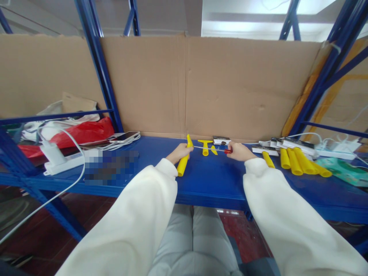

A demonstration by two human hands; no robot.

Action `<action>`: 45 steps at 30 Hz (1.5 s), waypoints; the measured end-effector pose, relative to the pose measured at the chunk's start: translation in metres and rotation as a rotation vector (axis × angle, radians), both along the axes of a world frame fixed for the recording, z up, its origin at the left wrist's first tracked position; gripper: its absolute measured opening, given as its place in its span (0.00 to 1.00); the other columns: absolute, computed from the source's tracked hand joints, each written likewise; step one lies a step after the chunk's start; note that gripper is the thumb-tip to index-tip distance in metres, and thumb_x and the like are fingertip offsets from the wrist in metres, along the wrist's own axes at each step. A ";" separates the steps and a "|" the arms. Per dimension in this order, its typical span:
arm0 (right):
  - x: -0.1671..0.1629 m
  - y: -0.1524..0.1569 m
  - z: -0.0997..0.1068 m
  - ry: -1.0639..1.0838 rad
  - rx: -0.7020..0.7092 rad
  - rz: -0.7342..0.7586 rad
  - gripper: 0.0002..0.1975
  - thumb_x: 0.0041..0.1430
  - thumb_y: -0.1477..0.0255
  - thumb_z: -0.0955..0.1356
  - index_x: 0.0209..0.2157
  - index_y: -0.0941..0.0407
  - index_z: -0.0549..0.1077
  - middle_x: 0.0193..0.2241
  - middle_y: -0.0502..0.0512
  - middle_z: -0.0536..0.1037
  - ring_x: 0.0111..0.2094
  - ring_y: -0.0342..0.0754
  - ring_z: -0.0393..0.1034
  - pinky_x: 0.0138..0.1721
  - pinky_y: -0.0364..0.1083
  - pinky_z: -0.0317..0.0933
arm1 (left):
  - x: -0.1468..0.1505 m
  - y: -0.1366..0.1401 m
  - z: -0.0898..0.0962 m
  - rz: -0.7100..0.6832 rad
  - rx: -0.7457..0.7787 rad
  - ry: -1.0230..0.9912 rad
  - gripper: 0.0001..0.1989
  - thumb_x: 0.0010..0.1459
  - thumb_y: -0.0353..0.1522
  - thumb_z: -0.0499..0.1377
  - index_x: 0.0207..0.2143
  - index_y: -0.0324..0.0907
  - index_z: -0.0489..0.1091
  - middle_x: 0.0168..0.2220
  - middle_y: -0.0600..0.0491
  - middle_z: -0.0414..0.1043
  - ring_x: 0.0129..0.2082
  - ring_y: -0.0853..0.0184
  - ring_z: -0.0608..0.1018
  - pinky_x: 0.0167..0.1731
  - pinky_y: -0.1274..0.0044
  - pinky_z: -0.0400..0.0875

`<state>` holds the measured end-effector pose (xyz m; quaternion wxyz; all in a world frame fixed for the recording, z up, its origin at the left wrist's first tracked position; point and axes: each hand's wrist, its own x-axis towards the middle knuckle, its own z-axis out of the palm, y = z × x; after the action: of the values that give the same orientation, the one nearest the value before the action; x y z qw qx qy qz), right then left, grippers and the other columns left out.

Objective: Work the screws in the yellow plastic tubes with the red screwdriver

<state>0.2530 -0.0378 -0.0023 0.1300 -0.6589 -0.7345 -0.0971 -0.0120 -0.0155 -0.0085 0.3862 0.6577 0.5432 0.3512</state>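
My left hand (180, 152) is closed around a yellow plastic handle (182, 165), held tilted above the blue shelf with its wide end toward me. In my right hand (239, 151) is a screwdriver with a red handle (228, 151). Its thin metal shaft (211, 148) points left and meets the upper part of the yellow handle; whether the tip is inside it, I cannot tell. Between my hands lie a yellow T-shaped piece (205, 148) and a small pointed yellow piece (214, 150). Behind them is a small black-and-white box (221, 140).
Several yellow handles (294, 163) lie at the right, near black-and-white boxes (297, 143) and a green packet (339, 170). A phone (125, 137), a white power strip (64, 163) and a red bag (86, 132) occupy the left. Cardboard (230, 88) walls off the back between blue posts.
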 end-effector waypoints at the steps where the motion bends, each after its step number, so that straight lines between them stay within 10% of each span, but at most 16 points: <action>1: 0.000 0.000 0.000 0.008 -0.014 0.000 0.05 0.49 0.72 0.68 0.31 0.53 0.71 0.29 0.55 0.79 0.32 0.51 0.72 0.32 0.44 0.57 | 0.000 -0.002 0.001 0.002 -0.001 0.001 0.10 0.59 0.24 0.55 0.25 0.39 0.67 0.11 0.59 0.62 0.13 0.72 0.67 0.17 0.82 0.62; 45: -0.002 -0.002 0.002 -0.033 0.038 -0.036 0.05 0.52 0.70 0.66 0.32 0.53 0.73 0.33 0.57 0.81 0.39 0.55 0.74 0.40 0.49 0.58 | 0.000 0.002 -0.001 0.010 0.010 -0.032 0.12 0.59 0.25 0.56 0.22 0.40 0.65 0.11 0.59 0.61 0.12 0.72 0.66 0.15 0.83 0.61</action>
<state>0.2510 -0.0402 0.0000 0.1287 -0.6675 -0.7227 -0.1244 -0.0116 -0.0136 -0.0092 0.3898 0.6510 0.5385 0.3665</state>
